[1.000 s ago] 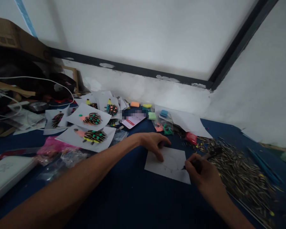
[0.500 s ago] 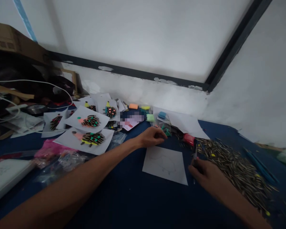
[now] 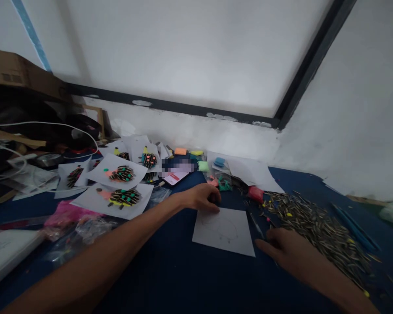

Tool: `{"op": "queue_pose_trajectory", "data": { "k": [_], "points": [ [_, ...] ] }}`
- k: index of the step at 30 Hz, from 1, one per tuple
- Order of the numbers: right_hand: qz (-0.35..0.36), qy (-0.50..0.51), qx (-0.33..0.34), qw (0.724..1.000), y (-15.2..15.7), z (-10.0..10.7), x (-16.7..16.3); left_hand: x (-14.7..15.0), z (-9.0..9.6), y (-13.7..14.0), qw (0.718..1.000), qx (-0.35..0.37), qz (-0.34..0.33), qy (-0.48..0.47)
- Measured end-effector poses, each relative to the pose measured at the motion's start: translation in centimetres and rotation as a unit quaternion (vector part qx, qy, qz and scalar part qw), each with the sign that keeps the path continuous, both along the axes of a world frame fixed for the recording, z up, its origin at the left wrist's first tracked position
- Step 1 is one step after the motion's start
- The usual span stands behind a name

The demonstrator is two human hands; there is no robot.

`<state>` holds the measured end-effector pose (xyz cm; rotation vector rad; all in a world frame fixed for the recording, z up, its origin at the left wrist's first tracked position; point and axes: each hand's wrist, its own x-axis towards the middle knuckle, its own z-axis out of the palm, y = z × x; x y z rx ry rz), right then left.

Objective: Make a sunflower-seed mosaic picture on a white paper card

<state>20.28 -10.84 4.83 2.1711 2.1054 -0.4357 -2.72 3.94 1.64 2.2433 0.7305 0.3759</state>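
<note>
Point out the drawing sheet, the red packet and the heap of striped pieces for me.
Drawing sheet [image 3: 223,232]: head view, middle of the paper's upper face.
Red packet [image 3: 256,193]: head view, middle of its visible side.
Heap of striped pieces [image 3: 316,231]: head view, central part of its top.

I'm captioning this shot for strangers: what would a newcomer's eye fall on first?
Probably the white sheets on the left, bearing dark shapes with bright dots. Then the heap of seed-like pieces at right, beside the right hand. Between them, a faintly drawn-on sheet lies by the left hand.
</note>
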Motion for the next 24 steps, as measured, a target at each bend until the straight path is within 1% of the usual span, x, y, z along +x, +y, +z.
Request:
{"op": "queue_pose_trajectory", "data": {
  "k": [4,9,14,17,21,24],
  "points": [
    [0.004,-0.007,-0.001,1.0,0.04,-0.25,0.07,0.09,0.02,0.02,0.999,-0.033,-0.003,0.009],
    [-0.003,-0.004,-0.002,1.0,0.07,-0.33,0.13,0.19,-0.15,0.05,0.998,-0.057,-0.009,0.005],
    [-0.01,-0.006,0.0,1.0,0.05,-0.04,-0.18,0.18,-0.48,0.19,0.998,-0.06,-0.015,-0.004],
    [-0.011,-0.005,0.016,1.0,0.06,0.09,-0.4,0.15,-0.56,0.16,0.997,-0.071,-0.011,-0.011],
    [-0.004,0.009,0.034,0.999,0.04,-0.09,-0.46,0.1,-0.61,0.05,0.998,-0.059,0.009,-0.029],
    [-0.008,0.007,0.046,0.999,0.0,-0.21,-0.61,0.13,-0.62,-0.04,0.998,-0.062,0.011,-0.03]
  ]
}}
